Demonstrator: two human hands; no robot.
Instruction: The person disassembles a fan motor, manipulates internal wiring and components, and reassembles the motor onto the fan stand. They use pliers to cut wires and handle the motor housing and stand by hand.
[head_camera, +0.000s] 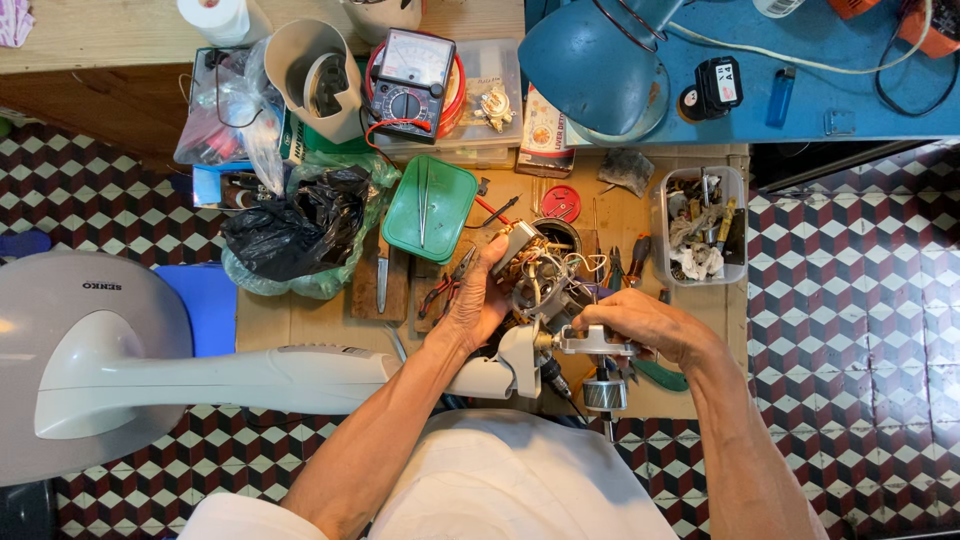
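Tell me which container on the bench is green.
The shallow tray left of centre, with tweezers in it. The tub at right is clear and full of small parts; the box behind is clear too.

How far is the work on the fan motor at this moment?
Done: the motor is already opened, with its wires bare at the top of the white fan stand. In hand: the left hand holds the motor's upper part, and the right hand grips a metal bracket above the rotor. Left: parts are still apart; pliers and the multimeter lie unused.
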